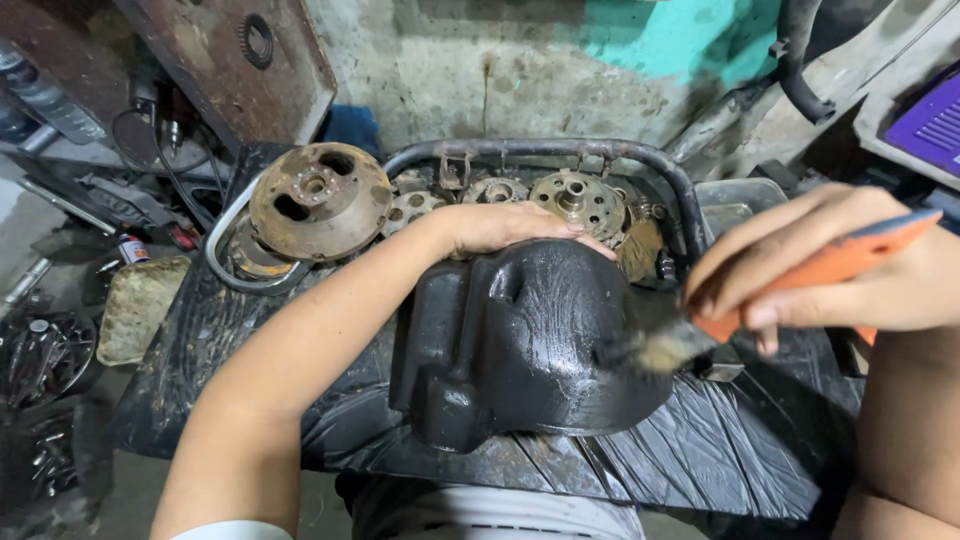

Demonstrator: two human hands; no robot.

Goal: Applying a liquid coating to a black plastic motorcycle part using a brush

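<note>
A black, wet-looking engine cover [520, 340] lies on a surface wrapped in black plastic sheet [700, 450]. My left hand [500, 228] rests over the cover's far top edge, fingers curled down on it. My right hand [830, 265] grips an orange-handled brush [800, 280]. Its dirty bristles [660, 350] touch the cover's right side.
Behind the cover, rusty round flywheels and gears [318, 200] lie in a heap, with a bent grey metal tube [560, 150] over them. A small tan tray [138, 308] sits at the left. Dark metal parts [45, 350] lie on the floor at far left. A purple object [925, 125] is at upper right.
</note>
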